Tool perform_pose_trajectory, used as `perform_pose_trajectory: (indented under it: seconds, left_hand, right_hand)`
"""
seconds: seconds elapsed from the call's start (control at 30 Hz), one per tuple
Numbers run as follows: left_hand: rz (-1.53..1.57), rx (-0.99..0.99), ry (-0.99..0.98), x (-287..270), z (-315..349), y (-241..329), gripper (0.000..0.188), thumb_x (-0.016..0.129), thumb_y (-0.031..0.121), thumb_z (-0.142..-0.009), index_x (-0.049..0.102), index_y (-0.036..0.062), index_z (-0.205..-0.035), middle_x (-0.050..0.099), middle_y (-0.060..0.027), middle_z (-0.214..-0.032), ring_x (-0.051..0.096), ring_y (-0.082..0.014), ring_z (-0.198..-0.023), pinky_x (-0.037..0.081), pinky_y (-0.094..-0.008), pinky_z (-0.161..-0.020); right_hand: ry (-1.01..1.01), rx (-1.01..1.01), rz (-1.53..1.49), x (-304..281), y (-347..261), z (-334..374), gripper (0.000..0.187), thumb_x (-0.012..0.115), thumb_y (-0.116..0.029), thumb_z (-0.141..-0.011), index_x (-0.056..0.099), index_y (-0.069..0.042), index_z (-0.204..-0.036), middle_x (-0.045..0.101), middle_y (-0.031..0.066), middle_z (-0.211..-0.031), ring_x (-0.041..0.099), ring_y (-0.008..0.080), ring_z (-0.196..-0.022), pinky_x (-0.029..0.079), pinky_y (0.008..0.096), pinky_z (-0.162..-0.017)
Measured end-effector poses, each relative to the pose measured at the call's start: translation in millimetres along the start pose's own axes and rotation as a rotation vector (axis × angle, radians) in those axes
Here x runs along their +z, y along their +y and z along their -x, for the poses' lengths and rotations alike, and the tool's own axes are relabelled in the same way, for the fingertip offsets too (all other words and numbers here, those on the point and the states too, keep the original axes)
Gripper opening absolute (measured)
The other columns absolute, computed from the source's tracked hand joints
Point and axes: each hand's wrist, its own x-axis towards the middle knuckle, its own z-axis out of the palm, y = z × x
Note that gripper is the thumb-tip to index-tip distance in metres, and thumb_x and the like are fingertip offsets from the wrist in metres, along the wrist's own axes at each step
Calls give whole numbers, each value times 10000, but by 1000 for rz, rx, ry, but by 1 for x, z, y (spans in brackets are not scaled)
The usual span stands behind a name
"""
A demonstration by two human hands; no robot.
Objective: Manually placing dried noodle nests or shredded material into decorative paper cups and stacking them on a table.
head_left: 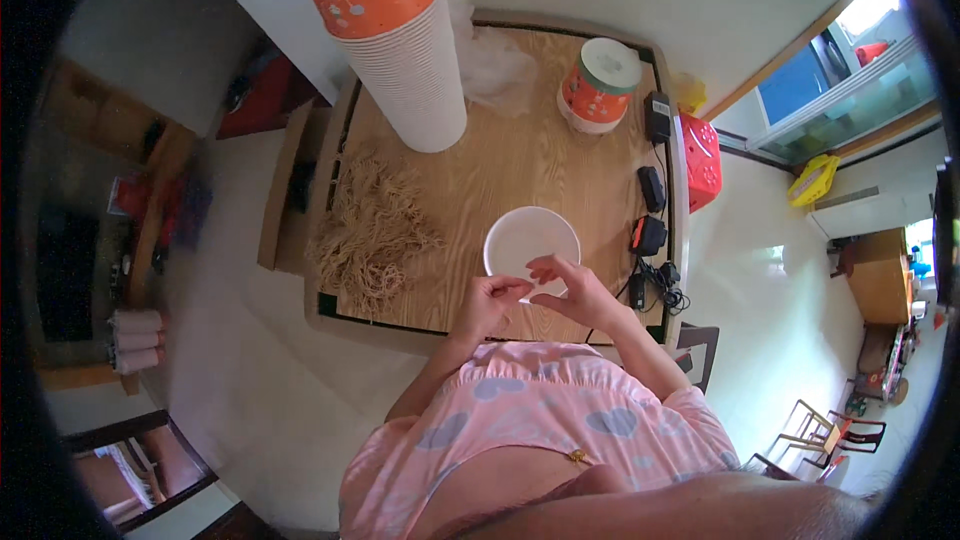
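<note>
A round white paper tub [532,230] stands on the table in front of me, its mouth facing up. At its near rim, my left hand [487,304] is closed in a pinch; whatever lies between its fingertips is too small to make out. My right hand [580,295] is beside it over the same rim, with thumb and fingers apart. A heap of tan strings [375,230] lies to the left of the tub. Farther back on the left rises a tall stack of nested paper tubs [410,70], with orange and green print on the uppermost visible one.
At the back right, an orange and green tub [597,90] sits upside down. Black adapters [651,190] and coiled cables [665,288] line the table's right edge. Clear plastic wrap [497,65] lies at the back. A red plastic stool [700,162] stands beyond the table's right side.
</note>
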Motion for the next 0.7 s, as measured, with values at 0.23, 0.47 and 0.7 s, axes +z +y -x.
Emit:
perform_pose_trajectory:
  seconds: [0.23,0.47,0.7]
  left_hand:
    - [44,-27,-5,4,-8,-1,144,633,92,-812,660,0,-919,654,-33,-820,562,-47,-720,451,-188,-636]
    - [131,100,140,16,1,3,112,642,83,-803,665,7,-882,639,3,-752,541,-24,-644,422,-161,-544]
    - [88,32,147,20,11,2,108,641,64,-789,664,-11,-863,650,-36,-776,574,-60,-684,461,-194,-613]
  right_hand:
    - [-62,-148,155,-11,16,6,180,624,-27,-762,573,-16,-935,587,102,-816,601,253,-727,490,307,-625]
    - [49,-70,114,6,21,13,50,541,-26,-825,512,2,-855,549,145,-773,573,326,-699,455,350,-590]
    - [108,-37,135,27,27,20,101,482,-83,-869,452,3,-826,514,184,-752,522,373,-688,414,378,-568]
